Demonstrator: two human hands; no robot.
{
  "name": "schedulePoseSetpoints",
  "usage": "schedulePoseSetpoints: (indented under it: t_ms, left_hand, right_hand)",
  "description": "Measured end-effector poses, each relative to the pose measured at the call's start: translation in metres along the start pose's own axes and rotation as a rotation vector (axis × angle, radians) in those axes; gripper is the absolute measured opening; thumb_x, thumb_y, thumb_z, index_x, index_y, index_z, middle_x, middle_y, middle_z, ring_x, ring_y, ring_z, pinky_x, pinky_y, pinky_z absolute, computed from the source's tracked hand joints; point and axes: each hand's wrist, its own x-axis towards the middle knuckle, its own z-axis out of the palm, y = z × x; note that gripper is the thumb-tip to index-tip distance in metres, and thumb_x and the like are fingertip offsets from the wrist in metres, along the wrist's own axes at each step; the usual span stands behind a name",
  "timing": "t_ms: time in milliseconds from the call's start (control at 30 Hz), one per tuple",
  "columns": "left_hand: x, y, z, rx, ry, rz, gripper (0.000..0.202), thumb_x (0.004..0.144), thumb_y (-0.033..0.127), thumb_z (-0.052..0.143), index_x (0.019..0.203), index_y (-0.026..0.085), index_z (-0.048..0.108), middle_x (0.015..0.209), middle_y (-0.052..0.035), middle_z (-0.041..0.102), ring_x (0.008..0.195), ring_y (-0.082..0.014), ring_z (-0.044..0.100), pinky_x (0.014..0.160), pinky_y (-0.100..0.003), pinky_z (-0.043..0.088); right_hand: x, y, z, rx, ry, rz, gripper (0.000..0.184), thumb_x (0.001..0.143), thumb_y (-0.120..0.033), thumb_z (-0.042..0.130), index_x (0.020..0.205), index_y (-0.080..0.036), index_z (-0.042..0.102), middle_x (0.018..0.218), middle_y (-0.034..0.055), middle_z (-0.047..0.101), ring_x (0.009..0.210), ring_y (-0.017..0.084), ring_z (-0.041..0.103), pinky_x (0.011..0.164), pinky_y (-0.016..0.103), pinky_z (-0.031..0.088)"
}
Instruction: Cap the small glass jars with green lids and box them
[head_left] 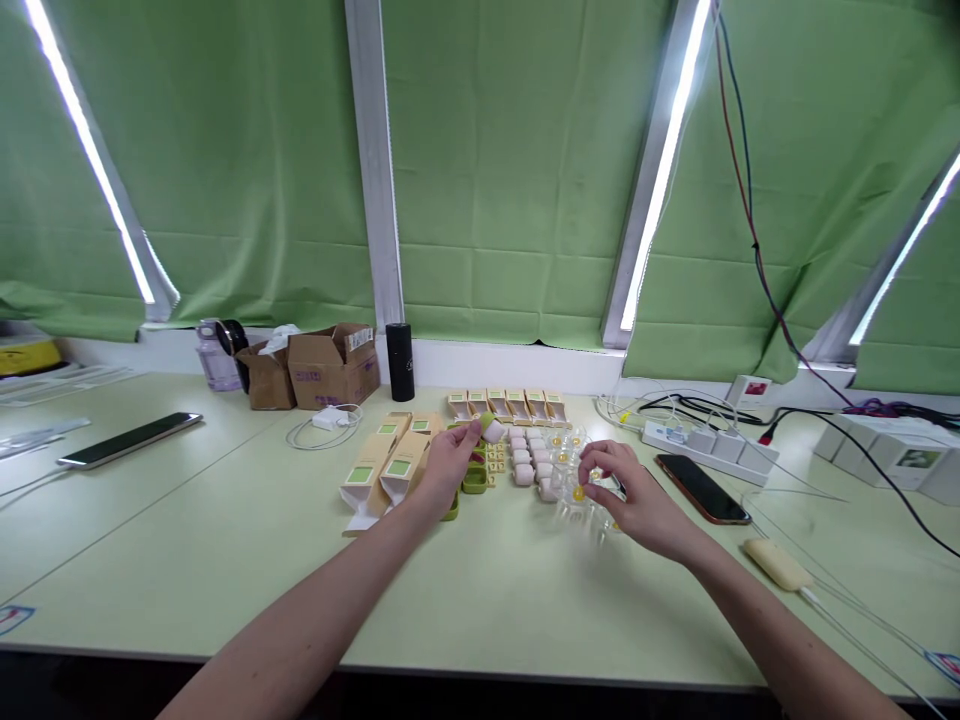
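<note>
My left hand [448,462] pinches a small pink and green case [491,428] just above the desk. My right hand [628,492] is closed on a clear plastic tray piece with a yellow dot [577,494]. Between the hands lie several pink cases [523,458], small yellow pieces [496,463] and clear plastic inserts [564,442]. Green trays [474,480] sit under my left hand. Tan boxes with green labels [384,465] lie to the left, and a row of open tan boxes [507,403] stands behind.
A phone [701,488] and a white power strip [705,443] with cables lie on the right. A black cylinder [400,361], cardboard boxes [334,365] and a bottle [214,356] stand at the back. Another phone [129,439] lies far left. White boxes [900,455] sit far right.
</note>
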Motion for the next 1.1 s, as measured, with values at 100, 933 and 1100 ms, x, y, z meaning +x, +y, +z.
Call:
schedulePoseSetpoints:
  t_ms: [100, 933, 1100]
  left_hand:
    - [0.001, 0.001, -0.001, 0.031, -0.004, 0.011, 0.069, 0.068, 0.081, 0.078, 0.086, 0.015, 0.079, 0.088, -0.0091, 0.073, 0.071, -0.0162, 0.062, 0.069, -0.031, 0.055]
    - [-0.001, 0.007, -0.004, 0.002, 0.110, 0.045, 0.071, 0.066, 0.085, 0.076, 0.080, 0.015, 0.075, 0.081, -0.0055, 0.066, 0.067, -0.0145, 0.058, 0.065, -0.030, 0.052]
    - [-0.004, 0.009, -0.002, -0.010, 0.074, 0.048, 0.071, 0.067, 0.081, 0.079, 0.091, 0.014, 0.078, 0.085, -0.0078, 0.072, 0.068, -0.0151, 0.060, 0.066, -0.030, 0.051]
  right_hand:
    - [0.022, -0.015, 0.009, 0.525, -0.059, 0.110, 0.023, 0.090, -0.047, 0.074, 0.087, -0.026, 0.065, 0.112, 0.0086, 0.071, 0.115, 0.030, 0.062, 0.096, 0.046, 0.055]
    - [0.072, -0.003, 0.096, 0.738, 0.349, 0.183, 0.066, 0.065, -0.045, 0.095, 0.116, -0.029, 0.057, 0.112, 0.0061, 0.074, 0.096, 0.024, 0.069, 0.070, 0.036, 0.059]
    - [0.062, -0.010, 0.103, 0.424, 0.337, -0.027, 0.054, 0.078, -0.029, 0.084, 0.125, -0.031, 0.058, 0.124, 0.0073, 0.072, 0.114, 0.027, 0.066, 0.087, 0.040, 0.054]
